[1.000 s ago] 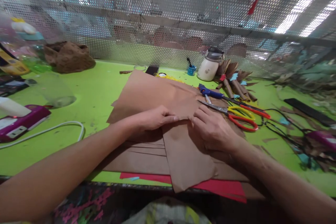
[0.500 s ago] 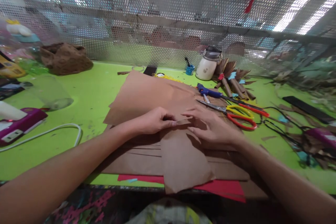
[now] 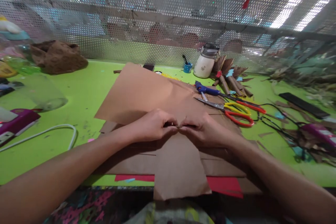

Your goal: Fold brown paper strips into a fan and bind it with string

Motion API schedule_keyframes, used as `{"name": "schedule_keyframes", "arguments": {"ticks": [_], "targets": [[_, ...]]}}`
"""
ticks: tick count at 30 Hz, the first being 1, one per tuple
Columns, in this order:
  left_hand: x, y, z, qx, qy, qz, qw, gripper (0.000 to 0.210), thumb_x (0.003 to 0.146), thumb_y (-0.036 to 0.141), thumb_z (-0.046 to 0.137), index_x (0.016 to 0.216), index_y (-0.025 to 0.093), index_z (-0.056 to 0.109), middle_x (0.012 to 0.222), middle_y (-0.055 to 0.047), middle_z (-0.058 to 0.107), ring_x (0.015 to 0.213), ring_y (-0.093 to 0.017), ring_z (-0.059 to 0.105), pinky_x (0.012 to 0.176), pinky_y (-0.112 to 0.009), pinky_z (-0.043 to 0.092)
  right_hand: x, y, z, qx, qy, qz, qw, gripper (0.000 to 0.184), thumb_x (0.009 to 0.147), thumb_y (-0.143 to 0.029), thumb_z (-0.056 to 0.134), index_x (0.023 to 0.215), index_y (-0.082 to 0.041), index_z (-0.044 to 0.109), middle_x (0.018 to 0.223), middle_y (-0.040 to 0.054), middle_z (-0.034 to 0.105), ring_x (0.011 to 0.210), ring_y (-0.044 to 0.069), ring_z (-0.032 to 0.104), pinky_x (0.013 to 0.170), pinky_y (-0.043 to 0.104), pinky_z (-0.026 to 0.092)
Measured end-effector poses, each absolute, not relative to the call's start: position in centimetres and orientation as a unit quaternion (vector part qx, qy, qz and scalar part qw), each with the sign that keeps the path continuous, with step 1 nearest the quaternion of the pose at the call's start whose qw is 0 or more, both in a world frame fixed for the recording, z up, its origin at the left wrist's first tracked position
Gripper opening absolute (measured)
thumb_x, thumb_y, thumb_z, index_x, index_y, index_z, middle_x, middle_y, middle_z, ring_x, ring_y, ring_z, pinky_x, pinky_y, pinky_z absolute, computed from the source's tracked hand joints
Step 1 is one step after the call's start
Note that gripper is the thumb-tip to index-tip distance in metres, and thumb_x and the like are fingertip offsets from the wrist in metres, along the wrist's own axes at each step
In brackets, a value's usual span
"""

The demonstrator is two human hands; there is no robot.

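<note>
A piece of brown kraft paper (image 3: 181,168) hangs toward me over the table's front edge, its far end gathered between my hands. My left hand (image 3: 157,126) pinches that end between thumb and forefinger. Right beside it, almost fingertip to fingertip, my right hand (image 3: 204,129) pinches the same end. Behind my hands a larger brown paper sheet (image 3: 131,94) rises at an angle. More stacked brown sheets (image 3: 126,166) lie beneath, with red paper (image 3: 225,185) under them.
Scissors (image 3: 231,112) and a blue glue gun (image 3: 207,89) lie right of the sheets. Farther back stand a white bottle (image 3: 204,64), a small blue pot (image 3: 187,67) and paper bundles (image 3: 228,80). At left are a power strip (image 3: 21,122), a white cable (image 3: 72,134) and a clear container (image 3: 49,94).
My right hand has closed in on the paper's far end and now pinches it beside my left. The raised sheet behind has shifted left, and the view has moved slightly.
</note>
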State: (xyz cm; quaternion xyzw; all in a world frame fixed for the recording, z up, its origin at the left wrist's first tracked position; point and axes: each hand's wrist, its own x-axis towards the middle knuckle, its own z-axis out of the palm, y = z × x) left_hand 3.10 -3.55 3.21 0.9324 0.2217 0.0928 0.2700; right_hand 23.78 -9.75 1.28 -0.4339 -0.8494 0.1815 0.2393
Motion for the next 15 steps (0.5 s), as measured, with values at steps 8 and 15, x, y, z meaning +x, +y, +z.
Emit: {"name": "schedule_keyframes", "arguments": {"ticks": [8,15], "targets": [[2.8,-3.0,3.7,0.932,0.228,0.077,0.270,0.025,0.088,0.036,0.050,0.089,0.017,0.067,0.078,-0.002,0.066,0.068,-0.013,0.056,0.060,-0.022,0.037,24.1,-10.0,1.6,-0.432,-0.854,0.174,0.233,0.024,0.091,-0.029,0.048,0.084,-0.016,0.067,0.069,0.0018,0.065,0.061,0.011,0.053,0.057,0.022,0.037],[2.6,-3.2,4.0,0.948,0.211,0.082,0.225,0.025,0.090,0.028,0.046,0.087,0.015,0.068,0.074,-0.005,0.067,0.065,-0.012,0.056,0.059,-0.022,0.036,23.8,-10.1,2.4,-0.457,-0.842,0.203,0.203,0.022,0.091,-0.028,0.048,0.091,-0.018,0.067,0.074,0.0004,0.067,0.065,0.011,0.055,0.059,0.021,0.036]]}}
